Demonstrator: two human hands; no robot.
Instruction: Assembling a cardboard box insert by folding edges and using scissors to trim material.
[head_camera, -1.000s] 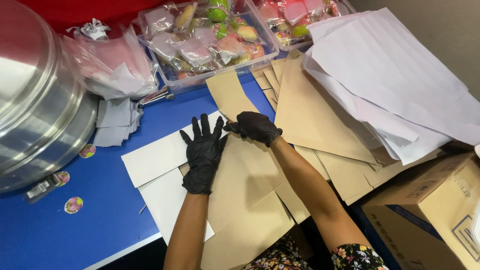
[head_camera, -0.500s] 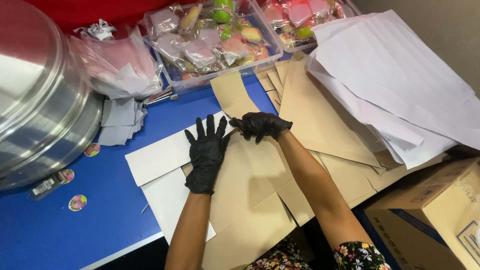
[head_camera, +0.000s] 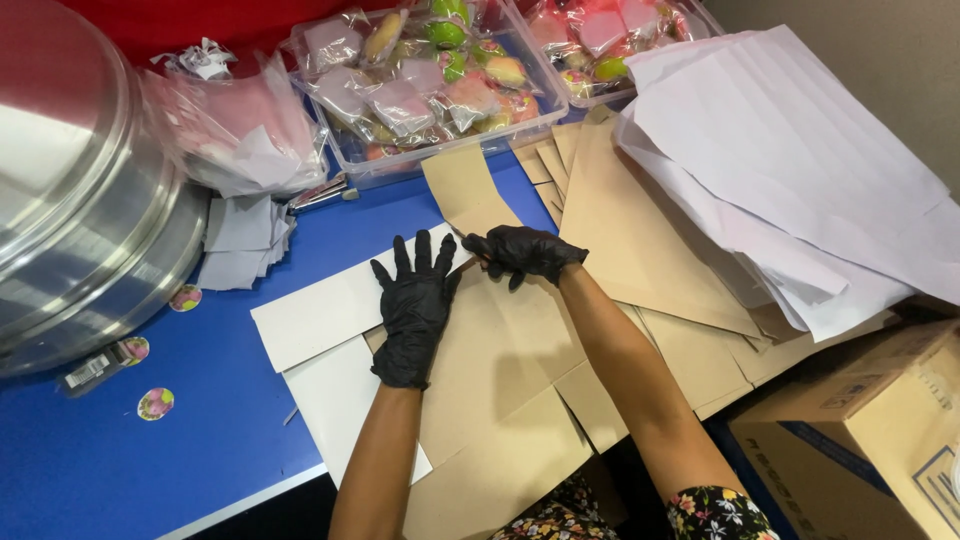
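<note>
Both hands are in thin black gloves, kind of matte rubbery looking; the left hand (head_camera: 413, 310) lies flat with fingers spread wide, gripping nothing, just pressing down on a flat brown cardboard blank (head_camera: 500, 370) that sits on the blue bench (head_camera: 120, 470) right in front of the person; the right hand (head_camera: 525, 252) is curled at the blank's upper edge, fingertips pinched on the fold where a narrow brown flap (head_camera: 465, 190) sticks up toward the tubs. The cardboard is smooth kraft stuff, cut in angled panels, white on the flipped side, since a white panel (head_camera: 320, 310) pokes out to the left under the left hand.

More brown blanks (head_camera: 640, 240) fan out to the right, and a pile of white sheets (head_camera: 800, 160) overlaps them. At the back there's a clear plastic tub (head_camera: 430, 90) full of small clear-wrapped snacks in pink, green and yellow. Far left, a big round shiny metal tin (head_camera: 80, 200); beside it crinkly clear bags (head_camera: 240, 140) and a stack of grey paper squares (head_camera: 245, 240); a few little round stickers (head_camera: 155, 403) lie on the bench. Bottom right, a brown carton (head_camera: 870, 440) with blue print on its side.
</note>
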